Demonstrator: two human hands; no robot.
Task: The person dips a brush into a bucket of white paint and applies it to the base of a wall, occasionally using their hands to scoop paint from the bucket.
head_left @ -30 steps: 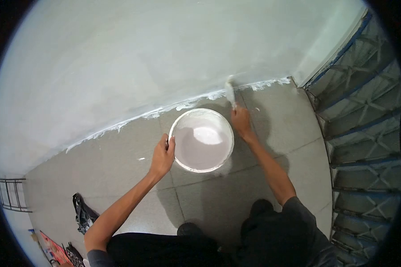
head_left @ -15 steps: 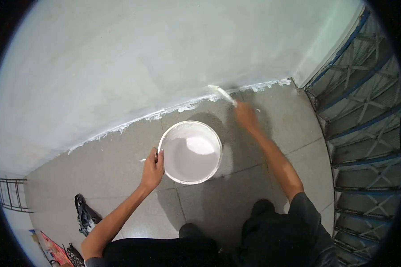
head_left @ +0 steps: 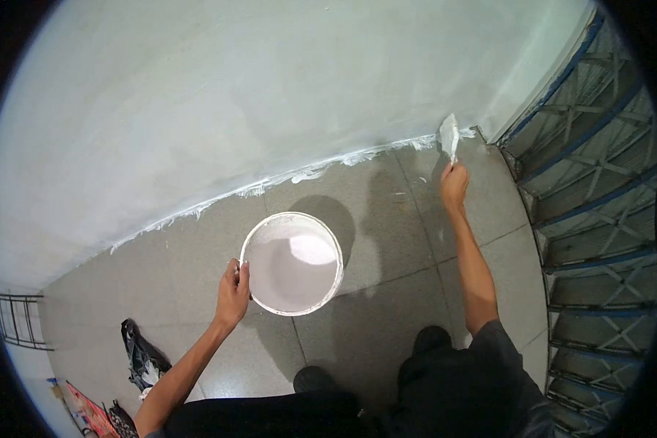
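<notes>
My left hand grips the rim of a round white bucket, thumb on the near side of the rim. White paint fills the inside of the bucket, partly in shadow. My right hand is closed round the handle of a paintbrush coated in white. The brush head is at the foot of the pale wall, near its right end. A ragged band of white paint runs along the joint between wall and floor.
A folding metal gate with blue edges stands on the right. Grey tiles cover the floor, where my dark shoes stand. A black plastic bag lies at the left, with a wire rack beyond it.
My right hand has carried the paintbrush rightward along the foot of the wall, towards the gate. The bucket in my left hand has shifted slightly left and nearer to me.
</notes>
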